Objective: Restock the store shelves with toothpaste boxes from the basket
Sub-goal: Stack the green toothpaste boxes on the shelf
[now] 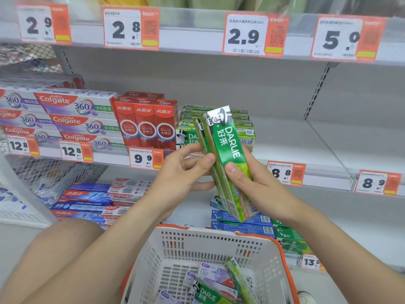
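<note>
While held above the basket's (219, 232) far rim, the green Darlie boxes (225, 150) stand pressed together, tops leaning left, before the middle shelf's (324, 172) front edge. Right hand (258, 185) wraps their lower half. Left hand (182, 172) pinches their left side. Further boxes (210, 292) lie in the basket.

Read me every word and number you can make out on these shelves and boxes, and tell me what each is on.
"DARLIE": held green box; also a green box in the basket.
"Colgate 360°": purple-and-white boxes.
"OPTIC WHITE": red boxes.
"2.9", "2.8", "2.9", "5.0": top rail price tags.
"12.8", "12.8", "9.9", "8.8", "8.9": middle rail tags.
"13.5": lowest tag.
Small print and codes: too blurred.
</note>
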